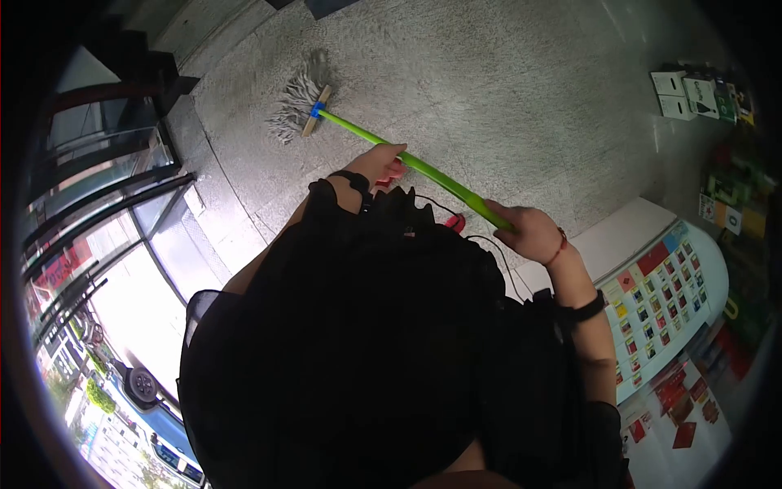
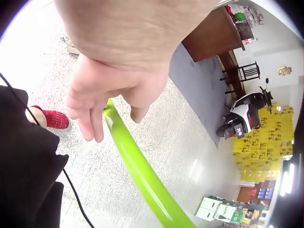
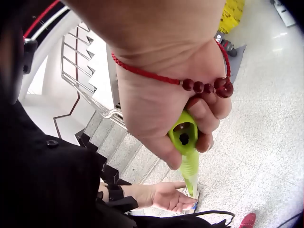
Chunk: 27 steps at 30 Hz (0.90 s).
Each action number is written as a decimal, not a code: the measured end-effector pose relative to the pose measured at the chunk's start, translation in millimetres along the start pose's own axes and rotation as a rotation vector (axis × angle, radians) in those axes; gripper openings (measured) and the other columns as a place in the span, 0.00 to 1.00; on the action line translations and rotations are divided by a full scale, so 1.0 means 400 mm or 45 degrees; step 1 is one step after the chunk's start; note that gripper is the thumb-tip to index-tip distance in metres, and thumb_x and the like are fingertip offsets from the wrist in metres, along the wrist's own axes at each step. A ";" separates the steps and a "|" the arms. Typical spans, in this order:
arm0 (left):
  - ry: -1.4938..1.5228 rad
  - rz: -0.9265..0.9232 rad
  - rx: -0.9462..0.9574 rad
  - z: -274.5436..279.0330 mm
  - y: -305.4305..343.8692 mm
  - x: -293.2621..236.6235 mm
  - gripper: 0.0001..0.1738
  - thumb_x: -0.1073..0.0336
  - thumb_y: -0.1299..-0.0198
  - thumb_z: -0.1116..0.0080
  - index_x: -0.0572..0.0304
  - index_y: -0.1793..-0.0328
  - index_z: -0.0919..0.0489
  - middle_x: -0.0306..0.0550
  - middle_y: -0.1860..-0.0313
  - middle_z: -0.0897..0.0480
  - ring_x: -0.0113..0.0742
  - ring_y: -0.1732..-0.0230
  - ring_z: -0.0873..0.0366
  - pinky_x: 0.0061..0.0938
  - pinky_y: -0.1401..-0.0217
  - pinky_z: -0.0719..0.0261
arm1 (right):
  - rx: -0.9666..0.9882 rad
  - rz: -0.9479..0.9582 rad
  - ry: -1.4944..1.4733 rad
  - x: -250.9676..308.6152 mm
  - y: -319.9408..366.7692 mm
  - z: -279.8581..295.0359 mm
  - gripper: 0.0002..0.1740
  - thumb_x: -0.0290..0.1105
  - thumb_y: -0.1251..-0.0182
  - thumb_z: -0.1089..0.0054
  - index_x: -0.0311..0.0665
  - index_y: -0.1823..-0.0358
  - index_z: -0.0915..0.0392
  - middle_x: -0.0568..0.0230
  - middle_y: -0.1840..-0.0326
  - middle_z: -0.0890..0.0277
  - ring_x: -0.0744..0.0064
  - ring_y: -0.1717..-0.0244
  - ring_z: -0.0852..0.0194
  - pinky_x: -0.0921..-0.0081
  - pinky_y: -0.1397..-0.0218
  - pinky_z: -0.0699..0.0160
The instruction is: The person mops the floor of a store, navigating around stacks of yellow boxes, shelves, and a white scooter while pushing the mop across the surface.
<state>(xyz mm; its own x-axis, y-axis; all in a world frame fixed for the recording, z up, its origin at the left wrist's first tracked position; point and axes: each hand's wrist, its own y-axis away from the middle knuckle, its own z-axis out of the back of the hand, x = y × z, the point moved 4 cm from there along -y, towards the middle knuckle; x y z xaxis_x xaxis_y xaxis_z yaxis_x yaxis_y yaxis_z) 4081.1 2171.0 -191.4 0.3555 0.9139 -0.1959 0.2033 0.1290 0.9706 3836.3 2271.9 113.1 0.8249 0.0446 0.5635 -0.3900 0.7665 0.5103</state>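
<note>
A mop (image 1: 300, 98) with grey strands, a wooden bar and a blue joint lies on the floor in the head view. Its bright green handle (image 1: 436, 175) slants down across the front of the person. My right hand (image 1: 531, 234) grips the handle near its top end; the right wrist view shows the hollow end (image 3: 184, 135) between thumb and curled fingers. Lower down the handle is my left hand (image 1: 383, 163). Its loose fingers (image 2: 97, 121) hang on one side of the handle and the thumb on the other, with the palm turned up in the right wrist view.
Speckled floor (image 1: 456, 90) surrounds the mop. A display counter (image 1: 660, 301) stands at right, with white boxes (image 1: 684, 94) farther up. Stairs (image 3: 118, 152) show in the right wrist view. A scooter (image 2: 244, 114) stands beyond. A black cord (image 2: 71, 190) hangs near the red shoe (image 2: 56, 118).
</note>
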 end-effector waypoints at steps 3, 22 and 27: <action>-0.085 -0.042 0.069 -0.148 0.069 0.062 0.33 0.41 0.46 0.49 0.59 0.44 0.31 0.56 0.56 0.23 0.38 0.65 0.23 0.32 0.71 0.27 | 0.022 0.018 -0.011 -0.030 0.198 0.004 0.31 0.31 0.51 0.41 0.41 0.41 0.35 0.50 0.74 0.28 0.51 0.71 0.27 0.63 0.66 0.29; 0.204 -0.290 0.113 -0.477 0.089 0.275 0.26 0.45 0.48 0.44 0.59 0.54 0.26 0.57 0.61 0.21 0.43 0.68 0.20 0.28 0.77 0.31 | 0.088 0.257 0.115 -0.148 0.400 -0.017 0.31 0.27 0.54 0.40 0.37 0.43 0.33 0.47 0.74 0.28 0.48 0.71 0.28 0.60 0.68 0.29; 0.457 -0.249 -0.179 -0.344 0.137 0.259 0.24 0.46 0.46 0.46 0.59 0.54 0.27 0.57 0.58 0.21 0.44 0.63 0.20 0.33 0.68 0.32 | 0.144 0.410 0.069 -0.130 0.169 -0.164 0.29 0.37 0.46 0.47 0.37 0.42 0.38 0.47 0.72 0.26 0.47 0.68 0.27 0.56 0.64 0.28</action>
<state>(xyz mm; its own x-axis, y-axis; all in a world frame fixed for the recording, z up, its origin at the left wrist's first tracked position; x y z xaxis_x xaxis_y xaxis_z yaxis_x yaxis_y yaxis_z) 4003.6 2325.7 -139.5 -0.0225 0.9396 -0.3414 0.1002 0.3419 0.9344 3793.8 2363.3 75.6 0.6714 0.3088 0.6737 -0.6743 0.6318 0.3824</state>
